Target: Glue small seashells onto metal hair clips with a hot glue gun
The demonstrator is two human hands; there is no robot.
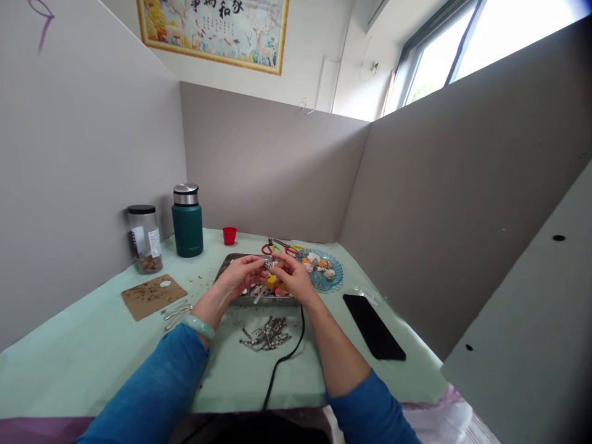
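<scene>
Small silvery piece (268, 263) is above the tray (282, 301), pinched by left hand (239, 275) and right hand (295, 279), fingertips narrow; probably light, stiff, slick, so best gripped by its edges.

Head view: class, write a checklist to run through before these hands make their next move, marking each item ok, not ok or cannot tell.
1. Bare left hand and bare right hand above the shallow rectangular metal tray: ok.
2. Firm grip on the small silvery piece between them: cannot tell, too small.
3. Loose pile of slim silvery metal pieces apart from both hands: ok, on the tray's near side.
4. Pale green tabletop free of thin black cable at its near edge: not ok.
5. Green flask with silver lid upright: ok.
</scene>
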